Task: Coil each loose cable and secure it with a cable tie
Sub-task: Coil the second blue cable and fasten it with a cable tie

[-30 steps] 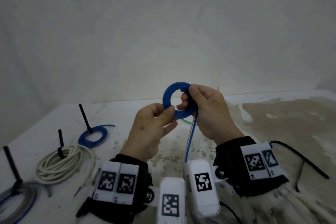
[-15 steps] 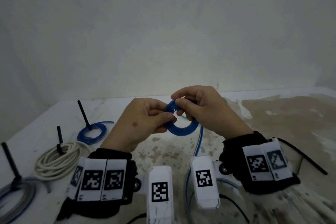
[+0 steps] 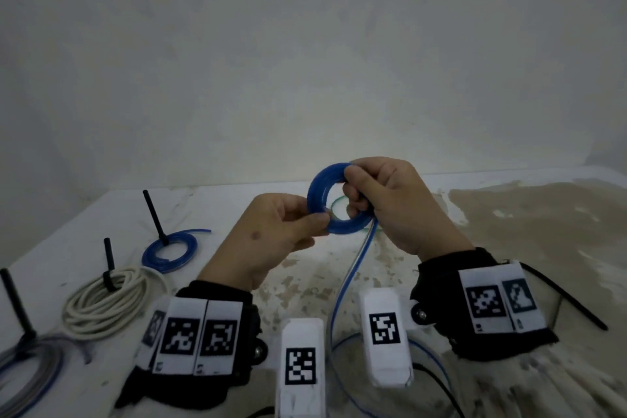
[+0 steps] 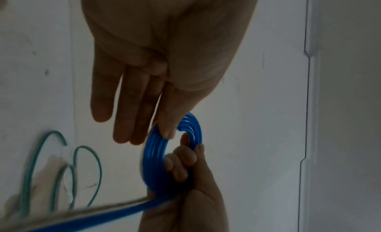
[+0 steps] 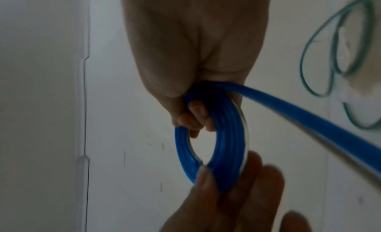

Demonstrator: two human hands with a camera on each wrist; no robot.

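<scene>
I hold a small blue cable coil (image 3: 334,204) upright above the table's middle. My left hand (image 3: 271,237) pinches its lower left rim between thumb and fingers. My right hand (image 3: 390,204) curls its fingers through the ring's hole and grips the right side. The coil's loose tail (image 3: 349,278) hangs down between my wrists toward the front edge. In the left wrist view the coil (image 4: 158,162) sits under my thumb, and in the right wrist view the coil (image 5: 222,137) loops round my curled fingers.
At the left lie tied coils with black cable ties standing up: a blue one (image 3: 169,251), a white one (image 3: 108,302), a grey-blue one (image 3: 27,370). A loose green wire (image 3: 339,205) lies behind the coil. A black cable tie (image 3: 566,299) lies at right.
The coil has tipped back up from a flatter tilt and risen a little. My right hand shifted from pinching the top rim to gripping through the hole.
</scene>
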